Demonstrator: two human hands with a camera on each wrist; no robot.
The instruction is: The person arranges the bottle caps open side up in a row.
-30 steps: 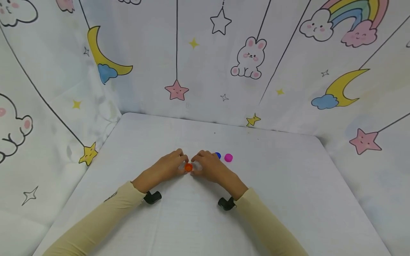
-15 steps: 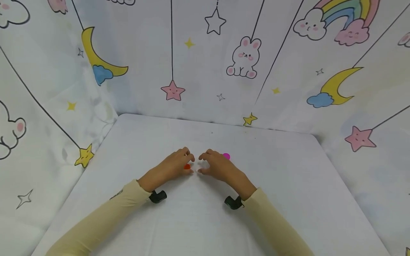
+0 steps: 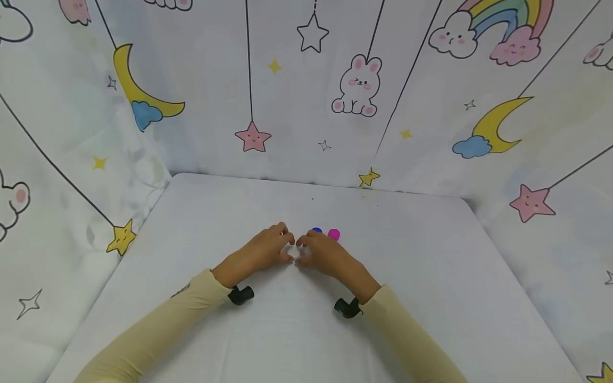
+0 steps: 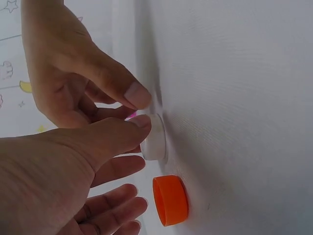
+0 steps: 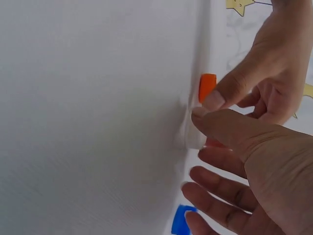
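A white bottle cap [image 4: 155, 138] stands on the white table between the two hands. My left hand [image 3: 264, 249] has its thumb and fingers curled about one side of it, the thumb tip overlapping the rim in the left wrist view. From the other side my right hand [image 3: 331, 259] curls its thumb and fingers about the same cap, partly covering it in the right wrist view. Beside the left fingers an orange bottle cap [image 4: 170, 200] rests apart, its hollow side visible; the left hand mostly hides it in the head view.
Behind the right hand lie a blue cap [image 3: 317, 230] and a magenta cap [image 3: 333, 234], side by side. The white table [image 3: 297, 330] meets a cloth backdrop [image 3: 287, 106] with printed stars, moons and a rabbit at the back and sides.
Both hands were around the orange cap, then moved apart and shifted rightward relative to the caps. Now they have closed in on the white cap. The camera view has drifted slightly.
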